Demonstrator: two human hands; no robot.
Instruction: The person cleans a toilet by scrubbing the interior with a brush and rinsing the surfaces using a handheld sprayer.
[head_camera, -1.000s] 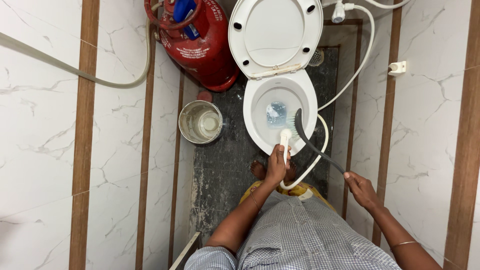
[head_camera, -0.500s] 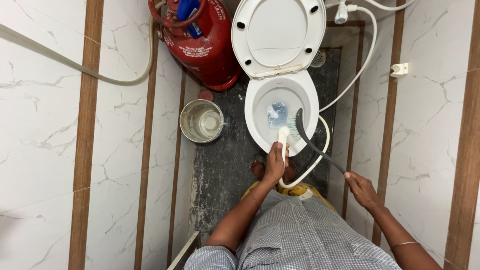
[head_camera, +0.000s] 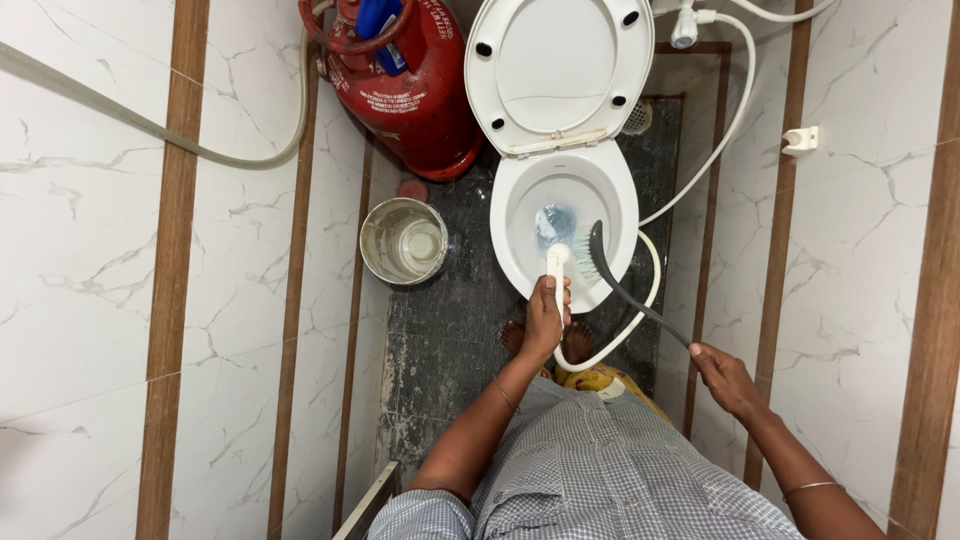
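Note:
A white toilet (head_camera: 625, 215) stands in front of me, its lid (head_camera: 558, 70) raised. My left hand (head_camera: 545, 318) grips a white hand sprayer (head_camera: 556, 264) whose nozzle points into the bowl; its white hose (head_camera: 640, 310) loops to the right. My right hand (head_camera: 722, 378) holds the dark handle of a toilet brush (head_camera: 600, 258), and the brush's bristle head rests inside the bowl beside the sprayer. The water in the bowl looks bluish.
A red gas cylinder (head_camera: 405, 85) stands at the back left, with a metal bucket of water (head_camera: 402, 242) in front of it. White marble-look tiled walls close in on both sides. A grey hose (head_camera: 150, 125) runs along the left wall. My bare feet (head_camera: 575, 342) stand on dark floor.
My left hand has pushed the sprayer slightly forward and left, further over the bowl. The brush and my right hand have hardly moved.

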